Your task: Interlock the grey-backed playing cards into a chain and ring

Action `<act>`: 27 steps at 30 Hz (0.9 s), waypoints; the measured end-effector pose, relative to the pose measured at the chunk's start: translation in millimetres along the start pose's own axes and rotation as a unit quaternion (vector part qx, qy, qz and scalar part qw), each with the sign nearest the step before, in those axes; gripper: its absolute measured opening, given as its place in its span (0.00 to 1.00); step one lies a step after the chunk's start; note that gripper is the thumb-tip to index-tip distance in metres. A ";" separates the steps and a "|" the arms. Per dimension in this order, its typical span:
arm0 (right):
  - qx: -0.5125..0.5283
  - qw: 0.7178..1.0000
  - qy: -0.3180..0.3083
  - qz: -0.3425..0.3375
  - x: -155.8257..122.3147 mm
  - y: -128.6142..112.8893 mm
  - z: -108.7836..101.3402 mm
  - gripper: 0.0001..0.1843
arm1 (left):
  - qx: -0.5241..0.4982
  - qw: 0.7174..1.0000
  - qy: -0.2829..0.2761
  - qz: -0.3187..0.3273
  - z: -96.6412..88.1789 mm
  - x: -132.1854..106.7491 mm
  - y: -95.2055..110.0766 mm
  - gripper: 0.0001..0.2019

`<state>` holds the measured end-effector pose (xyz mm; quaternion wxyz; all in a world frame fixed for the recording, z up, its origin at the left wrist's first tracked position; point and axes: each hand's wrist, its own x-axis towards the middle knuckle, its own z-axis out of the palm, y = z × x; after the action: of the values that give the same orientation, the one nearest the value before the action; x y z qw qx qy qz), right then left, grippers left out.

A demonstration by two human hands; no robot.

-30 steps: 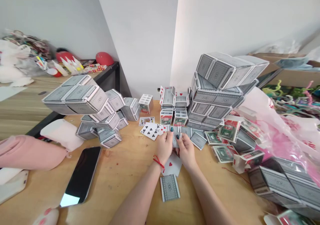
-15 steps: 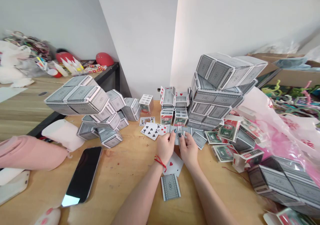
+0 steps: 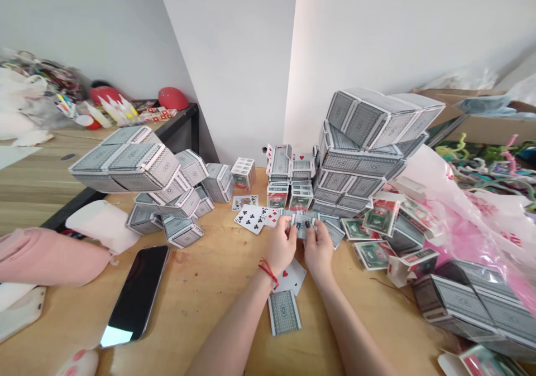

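A smooth light wooden table (image 3: 209,287) stands against plain white walls (image 3: 234,86). Over its middle, the left hand (image 3: 281,246) and right hand (image 3: 319,249) both pinch a thin grey-patterned playing card (image 3: 302,217), near boxy stacked card blocks (image 3: 364,136).

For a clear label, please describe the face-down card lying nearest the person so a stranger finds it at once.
On the wooden table, find the left hand and right hand, which pinch a grey-backed card. The face-down card lies flat between the two arms, nearer the camera than the wrists. Unlike the face-up heart card beside it, it shows its grey patterned back.
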<state>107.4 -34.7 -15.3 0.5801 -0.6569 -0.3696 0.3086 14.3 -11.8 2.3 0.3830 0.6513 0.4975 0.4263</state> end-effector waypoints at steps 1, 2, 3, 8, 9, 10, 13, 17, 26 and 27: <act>-0.006 1.000 0.004 -0.001 -0.5 0.2 0.0 0.19 | 0.008 1.000 0.007 0.001 0.7 -0.1 -0.6 0.06; -0.012 1.000 0.005 -0.004 -0.8 0.3 -0.2 0.19 | 0.016 1.000 0.012 0.001 1.1 -0.2 -1.4 0.06; -0.015 1.000 0.005 -0.007 -0.9 0.1 -0.5 0.19 | 0.021 1.000 0.016 0.001 1.2 -0.1 -2.3 0.07; -0.001 1.000 -0.009 0.011 0.8 -5.7 -2.1 0.20 | 0.024 0.999 0.021 0.001 -4.1 1.4 -4.7 0.12; 0.006 1.000 -0.012 0.022 1.4 -7.1 -2.2 0.21 | 0.028 0.999 0.025 0.002 -6.3 2.2 -4.9 0.12; 0.013 0.999 -0.012 0.031 2.1 -8.1 -2.1 0.21 | 0.036 0.999 0.033 0.002 -8.9 3.3 -5.4 0.12; 0.026 0.999 -0.004 0.042 4.1 -8.6 -1.9 0.21 | 0.062 0.994 0.084 -0.009 -17.1 8.0 -8.5 0.11; 0.037 0.998 0.001 0.049 5.2 -6.9 -1.8 0.29 | 0.094 0.979 0.180 0.004 -25.5 13.8 -13.1 0.08; 0.070 0.996 0.010 0.060 1.0 -15.3 -2.5 0.32 | 0.274 0.945 0.178 0.002 -25.3 13.5 -17.3 0.24; 0.073 0.995 0.013 0.062 1.4 -15.0 -2.4 0.29 | 0.270 0.949 0.164 0.011 -25.0 14.0 -19.3 0.26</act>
<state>108.2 -34.0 -0.1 0.6112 -0.6382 -0.2973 0.3615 -13.3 7.7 -4.5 0.1010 0.6565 0.6432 0.3809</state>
